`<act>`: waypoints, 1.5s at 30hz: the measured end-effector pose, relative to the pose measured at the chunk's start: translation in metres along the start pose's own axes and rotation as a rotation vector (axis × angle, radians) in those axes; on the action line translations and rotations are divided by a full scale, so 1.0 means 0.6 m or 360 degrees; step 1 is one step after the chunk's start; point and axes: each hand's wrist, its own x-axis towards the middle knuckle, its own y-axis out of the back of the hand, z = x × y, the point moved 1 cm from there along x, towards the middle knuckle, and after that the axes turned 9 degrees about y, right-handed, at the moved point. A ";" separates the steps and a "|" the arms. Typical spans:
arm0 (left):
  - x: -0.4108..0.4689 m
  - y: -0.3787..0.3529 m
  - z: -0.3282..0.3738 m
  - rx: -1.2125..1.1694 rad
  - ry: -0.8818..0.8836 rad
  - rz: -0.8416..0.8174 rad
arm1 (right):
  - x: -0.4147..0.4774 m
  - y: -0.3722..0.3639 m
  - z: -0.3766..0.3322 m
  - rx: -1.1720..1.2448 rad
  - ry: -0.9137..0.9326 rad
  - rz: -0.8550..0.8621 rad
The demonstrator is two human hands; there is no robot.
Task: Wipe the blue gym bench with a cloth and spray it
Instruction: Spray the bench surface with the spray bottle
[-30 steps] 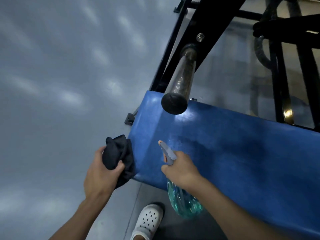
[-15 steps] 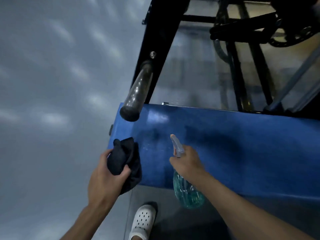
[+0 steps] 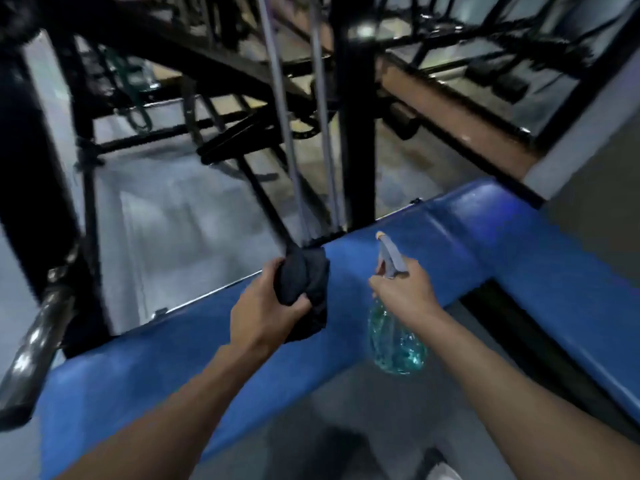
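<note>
Left hand (image 3: 263,313) grips crumpled dark cloth (image 3: 304,289) over padded blue bench (image 3: 138,372).

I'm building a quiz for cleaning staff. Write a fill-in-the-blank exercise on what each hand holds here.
1. The left hand grips a dark ____.
2. The right hand holds a spray ____.
3. The padded bench is coloured ____.
Missing words: cloth; bottle; blue.

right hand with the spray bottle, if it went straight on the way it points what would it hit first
Most likely the blue bench pad just ahead of the spray bottle nozzle. The right hand points across it toward the black frame. Depth is unclear, so it might pass above the pad.
</note>
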 end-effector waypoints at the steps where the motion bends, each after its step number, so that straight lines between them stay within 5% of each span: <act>1: 0.002 -0.019 0.057 0.0004 -0.0082 -0.0053 | 0.007 0.059 0.007 0.0035 -0.0023 0.0111; 14: -0.143 -0.348 0.819 0.0184 -0.0991 -0.0559 | -0.021 0.832 0.159 0.0244 -0.0170 0.0996; 25: -0.363 -0.633 1.264 0.0124 -0.1673 -0.0874 | -0.120 1.289 0.246 0.0141 -0.0075 0.1669; 32: -0.466 -0.816 1.465 0.0064 -0.1946 -0.1020 | -0.135 1.517 0.304 -0.0010 -0.0048 0.2049; 40: -0.532 -1.040 1.574 0.0447 -0.2085 -0.1078 | -0.108 1.660 0.435 -0.0057 -0.0132 0.2239; 45: -0.548 -1.139 1.535 0.0869 -0.2431 -0.0605 | -0.097 1.694 0.504 -0.0135 -0.0174 0.2318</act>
